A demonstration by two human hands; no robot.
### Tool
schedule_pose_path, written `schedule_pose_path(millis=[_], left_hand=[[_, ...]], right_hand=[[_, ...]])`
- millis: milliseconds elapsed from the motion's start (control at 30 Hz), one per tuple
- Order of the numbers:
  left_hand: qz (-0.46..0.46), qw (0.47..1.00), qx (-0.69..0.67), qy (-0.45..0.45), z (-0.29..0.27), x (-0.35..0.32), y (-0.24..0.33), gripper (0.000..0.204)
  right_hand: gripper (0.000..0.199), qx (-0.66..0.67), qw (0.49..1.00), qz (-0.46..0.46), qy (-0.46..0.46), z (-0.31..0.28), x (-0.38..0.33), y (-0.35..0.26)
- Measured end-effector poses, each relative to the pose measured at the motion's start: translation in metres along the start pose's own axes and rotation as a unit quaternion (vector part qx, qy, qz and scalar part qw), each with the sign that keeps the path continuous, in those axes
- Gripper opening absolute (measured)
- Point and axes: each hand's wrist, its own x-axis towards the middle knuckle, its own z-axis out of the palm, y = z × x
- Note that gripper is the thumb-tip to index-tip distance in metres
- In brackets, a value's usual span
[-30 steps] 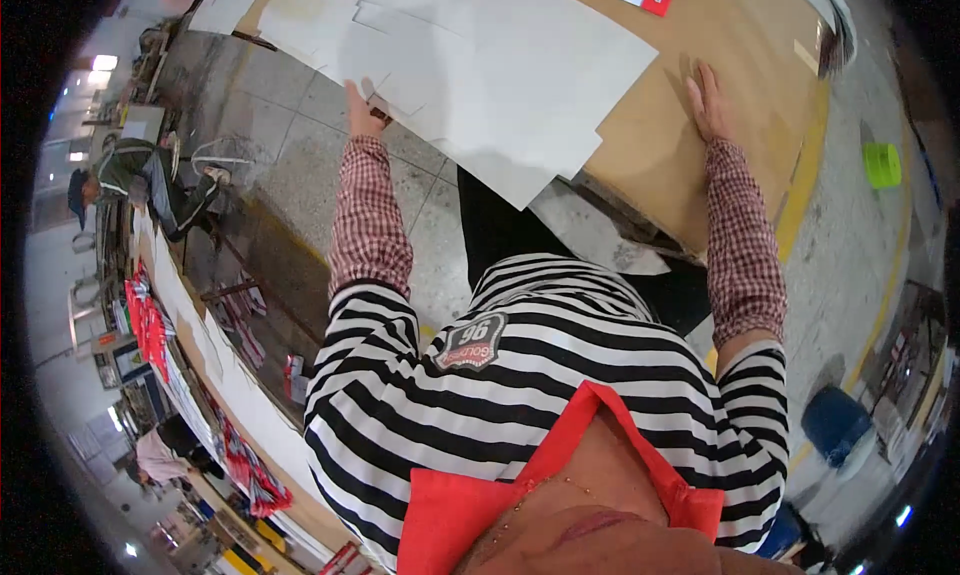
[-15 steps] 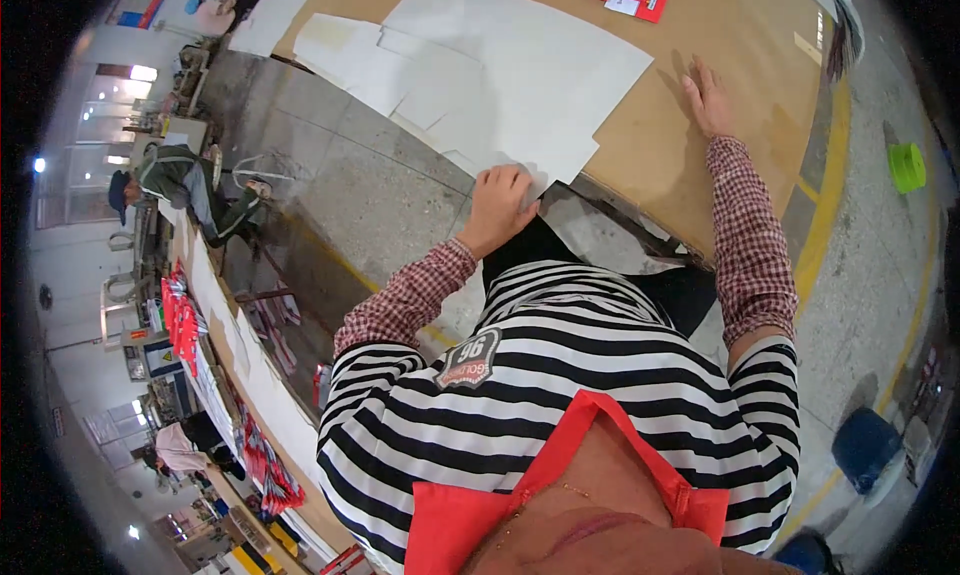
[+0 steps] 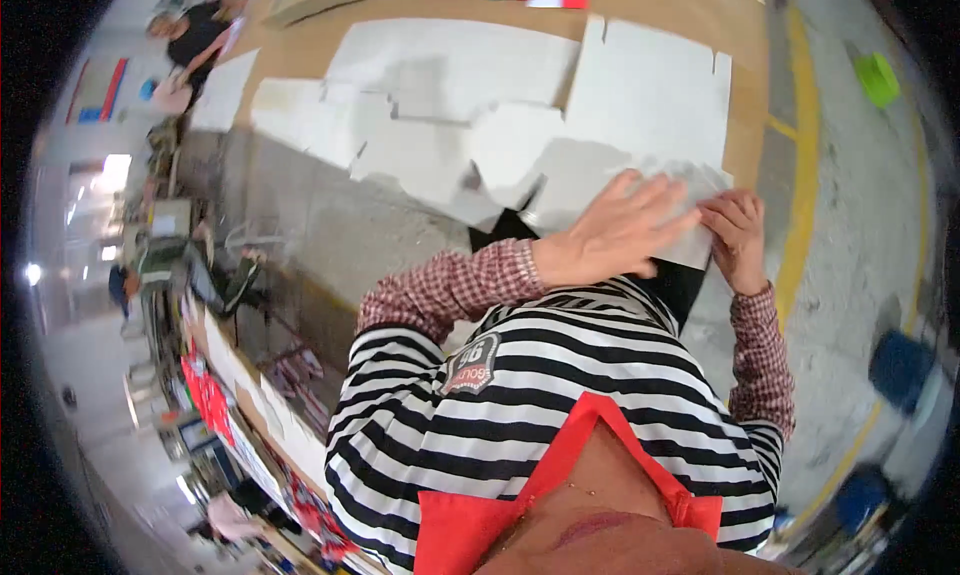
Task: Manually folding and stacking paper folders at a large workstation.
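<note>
Well, white sheets (image 3: 650, 80) on brown table (image 3: 650, 0); yellow line (image 3: 800, 125) on floor (image 3: 850, 215).

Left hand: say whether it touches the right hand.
Cannot tell: the head view shows the left hand blurred, its outline reaching the right hand, any gap unclear.
</note>
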Motion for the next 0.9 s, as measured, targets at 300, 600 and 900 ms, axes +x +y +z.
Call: schedule_pose_path(millis=[300, 600, 900], left_hand=[[-0.020, 0.997, -0.048, -0.058, 0.085, -0.032, -0.041, 0.051], [-0.152, 0.986, -0.068, -0.013, 0.128, -0.014, -0.033, 0.035], [-0.100, 0.977, -0.179, -0.062, 0.082, -0.066, -0.061, 0.054]], right_hand=[[0.058, -0.105, 0.970, 0.184, -0.121, -0.050, -0.090, 0.014], [0.064, -0.167, 0.927, 0.335, 0.036, 0.004, -0.052, 0.045], [0.041, 0.061, 0.984, 0.126, -0.111, 0.038, -0.029, 0.007]])
